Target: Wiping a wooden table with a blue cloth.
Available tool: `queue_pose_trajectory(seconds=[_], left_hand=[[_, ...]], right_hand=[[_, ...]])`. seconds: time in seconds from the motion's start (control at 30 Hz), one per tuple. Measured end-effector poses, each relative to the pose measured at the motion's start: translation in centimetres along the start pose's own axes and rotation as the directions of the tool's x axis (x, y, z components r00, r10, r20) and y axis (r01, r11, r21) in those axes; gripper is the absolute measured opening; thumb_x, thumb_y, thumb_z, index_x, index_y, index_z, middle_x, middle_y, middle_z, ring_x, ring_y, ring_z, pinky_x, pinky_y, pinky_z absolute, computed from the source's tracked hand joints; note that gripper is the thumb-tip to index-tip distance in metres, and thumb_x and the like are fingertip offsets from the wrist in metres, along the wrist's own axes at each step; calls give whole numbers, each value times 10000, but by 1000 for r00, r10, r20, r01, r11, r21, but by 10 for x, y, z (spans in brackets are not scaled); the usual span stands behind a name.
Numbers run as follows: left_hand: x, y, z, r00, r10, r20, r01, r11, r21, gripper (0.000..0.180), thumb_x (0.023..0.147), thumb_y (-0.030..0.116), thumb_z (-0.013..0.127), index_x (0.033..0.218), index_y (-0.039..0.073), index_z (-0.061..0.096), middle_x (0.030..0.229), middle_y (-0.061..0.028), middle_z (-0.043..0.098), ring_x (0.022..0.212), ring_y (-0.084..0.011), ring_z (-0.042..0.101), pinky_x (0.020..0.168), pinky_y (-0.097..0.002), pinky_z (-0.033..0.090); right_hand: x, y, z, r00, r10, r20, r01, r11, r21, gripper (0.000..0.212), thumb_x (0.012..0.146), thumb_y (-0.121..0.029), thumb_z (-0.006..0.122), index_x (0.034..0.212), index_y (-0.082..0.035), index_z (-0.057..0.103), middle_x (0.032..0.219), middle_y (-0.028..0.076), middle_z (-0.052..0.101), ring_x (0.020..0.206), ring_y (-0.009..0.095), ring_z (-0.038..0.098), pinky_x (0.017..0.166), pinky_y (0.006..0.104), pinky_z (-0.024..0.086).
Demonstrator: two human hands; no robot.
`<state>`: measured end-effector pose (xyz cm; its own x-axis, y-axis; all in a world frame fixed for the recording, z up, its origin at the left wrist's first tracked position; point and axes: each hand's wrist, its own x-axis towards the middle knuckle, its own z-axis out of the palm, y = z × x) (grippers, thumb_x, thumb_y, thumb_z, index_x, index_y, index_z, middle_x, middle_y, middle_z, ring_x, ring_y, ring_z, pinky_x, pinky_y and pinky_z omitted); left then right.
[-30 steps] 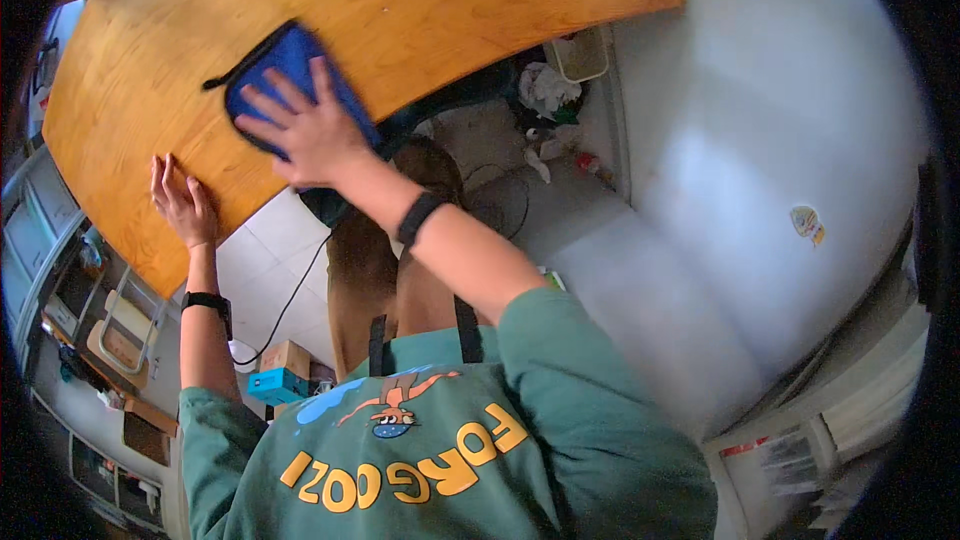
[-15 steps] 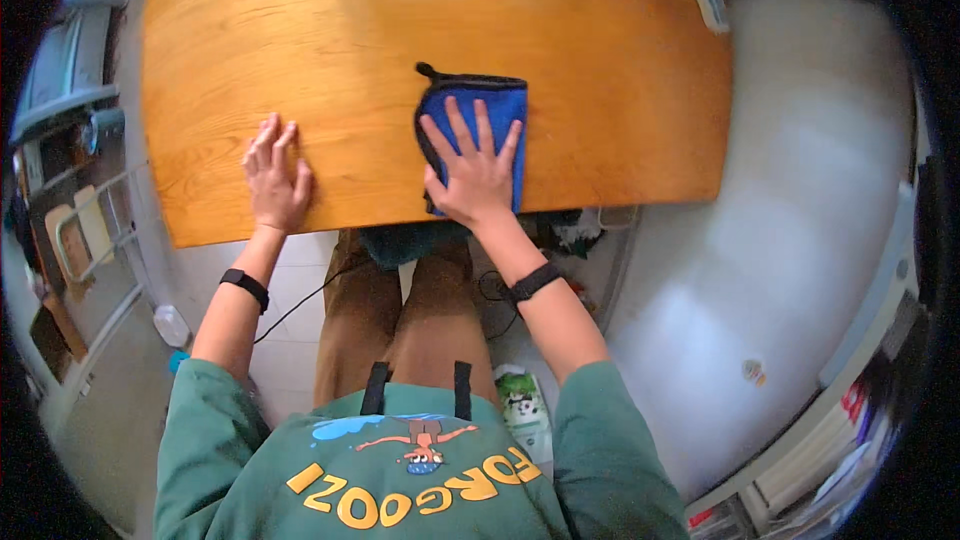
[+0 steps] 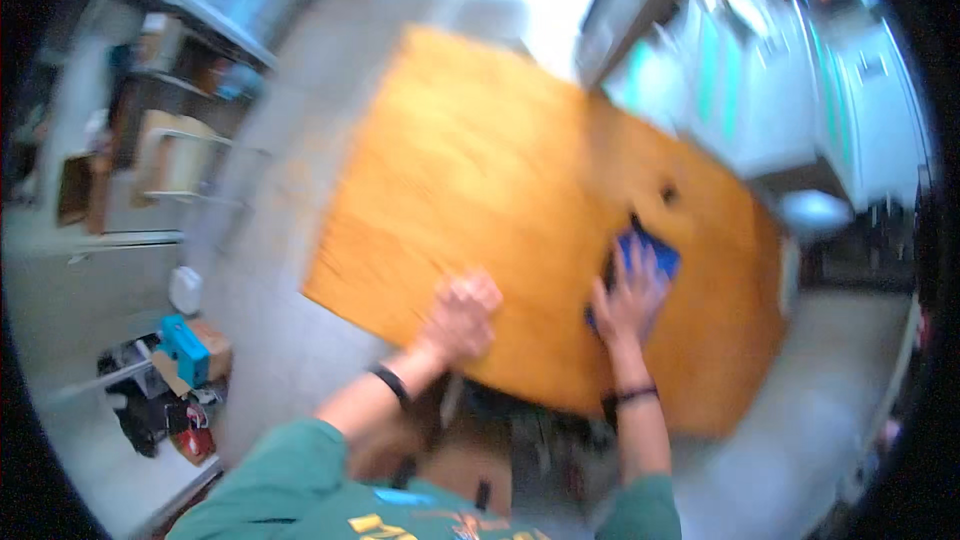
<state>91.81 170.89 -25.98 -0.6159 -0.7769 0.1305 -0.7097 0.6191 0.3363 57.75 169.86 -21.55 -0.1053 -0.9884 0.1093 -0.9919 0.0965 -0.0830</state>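
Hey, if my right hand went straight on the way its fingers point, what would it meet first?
Your right hand lies over a blue fabric piece with black trim. Straight ahead, that piece's black tab probably comes first, then perhaps a small dark object; blur leaves depth unclear.

probably a home or small office, too blurred to say which: a wooden bench [image 3: 470, 200] stands amid cluttered shelves [image 3: 185, 87], pale cabinets [image 3: 878, 110], and a teal box [image 3: 187, 350] beside a cardboard box [image 3: 216, 348].

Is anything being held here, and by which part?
Nothing looks gripped: the right hand lies spread over the blue fabric piece. The left hand shows no object, though it's blurred.
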Motion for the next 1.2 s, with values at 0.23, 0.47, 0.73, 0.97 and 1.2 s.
queue_pose_trajectory(seconds=[0.23, 0.47, 0.73, 0.97, 1.2], left_hand=[[-23, 1, -23, 996, -89, -4, 89, 996, 15, 632, 1000, 418, 608, 1558, 138, 504, 1633, -139, 448, 1520, -282, 400, 1270, -495, 284], [-2, -1, -25, 997, -53, -51, 54, 998, 19, 594, 1005, 412, 615, 1531, 144, 541, 1627, -121, 470, 1499, -271, 438, 1258, -474, 305], [-7, 5, -23, 994, -83, -69, 82, 996, -21, 587, 993, 390, 622, 1526, 158, 538, 1636, -114, 465, 1499, -273, 439, 1256, -472, 294], [-14, 7, -19, 996, -79, -33, 76, 995, -62, 593, 987, 388, 630, 1522, 151, 540, 1629, -120, 467, 1506, -281, 429, 1250, -492, 297], [-1, -3, 6, 993, -81, -81, 68, 987, -145, 635, 920, 339, 674, 1510, 146, 541, 1579, -160, 481, 1415, -358, 465, 1219, -568, 302]], right_hand=[[-11, -23, 16, 983, 72, 167, -85, 994, 71, 823, 865, -354, 641, 1650, -227, 427, 1801, 75, 214, 1666, 359, 124, 1289, 727, 36], [-1, -15, 7, 982, 102, 158, -115, 991, 72, 822, 875, -323, 664, 1652, -215, 415, 1797, 65, 220, 1667, 343, 116, 1294, 713, 11], [-1, -13, 9, 970, 131, 205, -154, 983, 102, 808, 916, -377, 600, 1683, -298, 358, 1806, 38, 188, 1663, 354, 122, 1290, 742, 9], [-17, -8, 24, 986, 104, 129, -115, 990, 76, 826, 891, -387, 660, 1658, -240, 391, 1794, 54, 218, 1659, 349, 134, 1290, 726, 18], [1, -1, 21, 995, 48, 86, -52, 998, 45, 826, 908, -410, 659, 1668, -247, 382, 1800, 68, 200, 1650, 372, 157, 1271, 761, 39]])
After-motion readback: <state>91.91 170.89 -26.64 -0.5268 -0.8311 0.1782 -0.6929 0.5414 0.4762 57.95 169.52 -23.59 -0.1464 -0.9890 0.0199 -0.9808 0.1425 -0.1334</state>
